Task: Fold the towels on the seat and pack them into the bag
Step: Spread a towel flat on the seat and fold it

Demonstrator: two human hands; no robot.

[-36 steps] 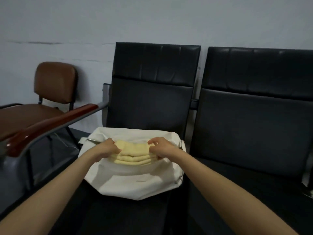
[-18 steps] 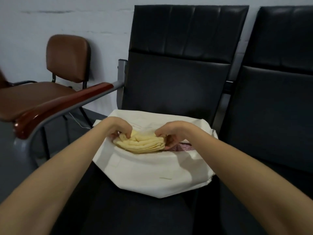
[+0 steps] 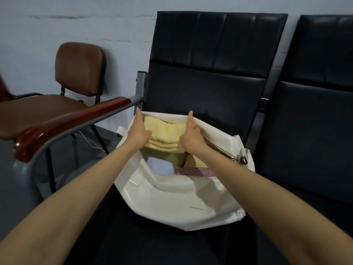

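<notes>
A white bag (image 3: 172, 199) lies open on the black seat (image 3: 133, 236). A folded yellow towel (image 3: 165, 131) sits in the bag's mouth, leaning against its far wall. My left hand (image 3: 138, 131) lies along the towel's left end with straight fingers reaching the bag's rim and the thumb on the towel. My right hand (image 3: 191, 135) holds the towel's right end, thumb pointing up and fingers curled. Deeper in the bag lie a pale folded cloth (image 3: 161, 166), a pink patterned cloth (image 3: 194, 172) and another yellow towel (image 3: 196, 161).
A red-brown wooden armrest (image 3: 72, 121) on a grey metal frame runs along the seat's left side. A brown chair (image 3: 80, 69) stands beyond it by the wall. A second black seat (image 3: 315, 131) adjoins on the right. The bag's strap buckle (image 3: 242, 159) hangs at its right.
The yellow towel has gone from above the bag's mouth down into it, against the far wall. Both hands moved forward with it and their fingers straightened. The view came closer.
</notes>
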